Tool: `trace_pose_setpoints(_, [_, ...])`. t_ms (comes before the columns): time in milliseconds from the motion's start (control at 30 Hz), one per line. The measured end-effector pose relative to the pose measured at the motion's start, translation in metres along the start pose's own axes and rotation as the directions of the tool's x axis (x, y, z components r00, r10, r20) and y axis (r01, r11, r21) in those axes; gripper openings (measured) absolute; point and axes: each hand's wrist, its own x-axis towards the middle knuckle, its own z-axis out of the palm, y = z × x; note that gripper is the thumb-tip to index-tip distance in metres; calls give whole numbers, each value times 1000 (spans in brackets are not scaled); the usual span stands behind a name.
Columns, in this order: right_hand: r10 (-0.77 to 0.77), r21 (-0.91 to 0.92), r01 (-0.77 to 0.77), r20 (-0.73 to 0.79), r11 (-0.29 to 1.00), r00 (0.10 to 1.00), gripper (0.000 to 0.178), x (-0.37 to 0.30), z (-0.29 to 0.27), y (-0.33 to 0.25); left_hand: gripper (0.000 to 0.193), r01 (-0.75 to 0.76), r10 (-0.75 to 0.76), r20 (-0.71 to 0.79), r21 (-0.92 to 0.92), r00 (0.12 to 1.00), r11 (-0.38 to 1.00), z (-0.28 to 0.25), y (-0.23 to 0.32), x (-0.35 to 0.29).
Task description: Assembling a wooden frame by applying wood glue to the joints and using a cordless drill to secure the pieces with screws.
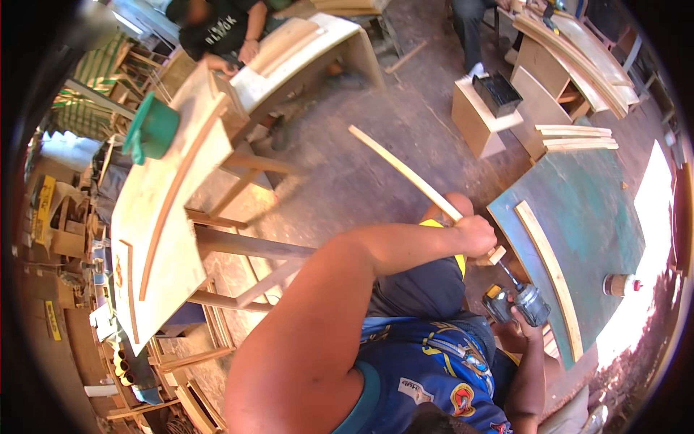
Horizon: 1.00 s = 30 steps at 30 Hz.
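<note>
Landmark: the blue-green tabletop (593,217). Held piece, a narrow wood strip (405,170), lies just left of it, most of its length running away over the floor. Left hand (477,235), beside the tabletop's left edge: fingers closed round the strip close to its near end, presumably to steady the part nearest the bit. Right hand (526,325), just off the tabletop's lower left edge: fingers wrapped about the cordless drill (533,304); trigger finger hidden, so cannot tell whether pressed. Drill's bit (510,273) points up and left at the strip's near end, probably angled to line up with it; contact cannot be told. On the tabletop: a second strip (551,278) along the left side, seemingly laid within easy reach; a round container (618,285) at the right edge, perhaps there to stay clear of the strips
</note>
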Motion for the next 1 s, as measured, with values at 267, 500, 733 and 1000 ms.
trace_pose_setpoints(267, [-16,-382,-25,-105,924,994,39,-19,17,-19,26,43,-36,110,-64,993,997,-8,11,-12])
trace_pose_setpoints(500, [-226,-399,214,17,892,974,44,-21,17,-7,23,65,-103,280,141,954,988,-24,25,-3])
trace_pose_setpoints(733, [-162,-167,173,80,971,984,48,-15,-1,1,21,63,-101,315,129,944,990,-28,31,19])
trace_pose_setpoints(1000, [-187,-206,208,118,956,975,43,-10,-1,11,21,89,-127,254,158,959,983,-22,28,19])
